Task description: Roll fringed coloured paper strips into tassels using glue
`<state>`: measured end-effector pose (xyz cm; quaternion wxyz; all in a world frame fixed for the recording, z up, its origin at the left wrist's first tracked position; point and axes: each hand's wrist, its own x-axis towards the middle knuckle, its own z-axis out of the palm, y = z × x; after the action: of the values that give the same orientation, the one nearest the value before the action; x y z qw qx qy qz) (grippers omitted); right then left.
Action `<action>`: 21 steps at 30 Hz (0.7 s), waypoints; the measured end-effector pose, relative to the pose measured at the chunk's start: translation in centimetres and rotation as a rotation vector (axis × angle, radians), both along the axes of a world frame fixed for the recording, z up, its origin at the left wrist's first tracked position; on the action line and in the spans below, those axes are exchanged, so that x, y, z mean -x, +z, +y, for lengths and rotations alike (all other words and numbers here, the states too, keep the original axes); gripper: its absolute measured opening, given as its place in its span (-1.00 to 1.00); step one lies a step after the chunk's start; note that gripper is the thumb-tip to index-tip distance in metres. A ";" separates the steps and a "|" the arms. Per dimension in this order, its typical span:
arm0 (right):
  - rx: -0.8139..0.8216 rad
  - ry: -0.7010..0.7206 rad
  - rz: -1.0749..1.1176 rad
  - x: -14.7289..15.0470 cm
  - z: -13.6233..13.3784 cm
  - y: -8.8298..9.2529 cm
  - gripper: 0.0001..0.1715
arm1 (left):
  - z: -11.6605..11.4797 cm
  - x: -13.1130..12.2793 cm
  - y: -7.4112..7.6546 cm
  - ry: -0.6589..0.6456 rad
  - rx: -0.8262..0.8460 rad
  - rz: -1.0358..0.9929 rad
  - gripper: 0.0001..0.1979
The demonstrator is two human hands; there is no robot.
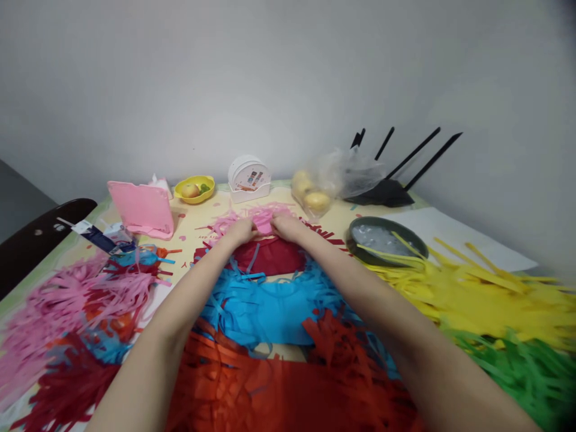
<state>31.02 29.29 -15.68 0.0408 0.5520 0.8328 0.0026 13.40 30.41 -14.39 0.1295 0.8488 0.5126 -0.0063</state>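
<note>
Both arms reach forward to the far part of the table, where a pink fringed sheet (264,222) lies. My left hand (243,230) has its fingers closed on the sheet's near left side. At its right side my right hand (285,227) pinches the same sheet. Just below the hands lies a dark red fringed sheet (274,257). Nearer, between the forearms, come a blue fringed sheet (279,309) and an orange-red one (270,384), each with cut strips at its sides. Whether these are paper or cloth I cannot tell.
Left are a mixed fringe pile (81,294), a pink tablet case (141,207) and a yellow fruit bowl (195,189). Behind stand a white holder (249,180), bagged fruit (315,192) and a black router (382,193). Right are a dark bowl (387,240), yellow fringe (486,300) and green fringe (517,372).
</note>
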 end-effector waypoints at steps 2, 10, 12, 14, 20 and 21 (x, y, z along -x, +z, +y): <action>0.007 -0.001 -0.003 0.0 0.3 -0.1 -0.63 | 0.3 0.0 -0.2 -0.004 0.006 -0.006 -0.70; 0.018 0.040 0.014 -0.4 0.8 0.0 -0.63 | 1.8 0.2 -1.0 -0.006 0.063 0.006 -0.70; 0.021 0.049 0.024 -0.5 0.9 -0.1 -0.63 | 2.0 0.3 -1.0 -0.001 0.075 0.010 -0.70; 0.029 0.055 0.032 -0.6 1.0 -0.2 -0.64 | 2.0 0.3 -0.9 0.002 0.080 0.008 -0.69; 0.073 0.046 0.033 -0.4 1.6 -0.9 -0.63 | 1.7 0.4 -0.2 0.006 0.070 0.000 -0.73; 0.076 0.043 0.034 -0.3 1.7 -1.0 -0.63 | 1.7 0.4 -0.2 0.005 0.071 0.000 -0.72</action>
<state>31.37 31.02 -16.65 0.0477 0.5321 0.8445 -0.0375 13.03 32.07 -14.54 0.1597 0.8425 0.5140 -0.0240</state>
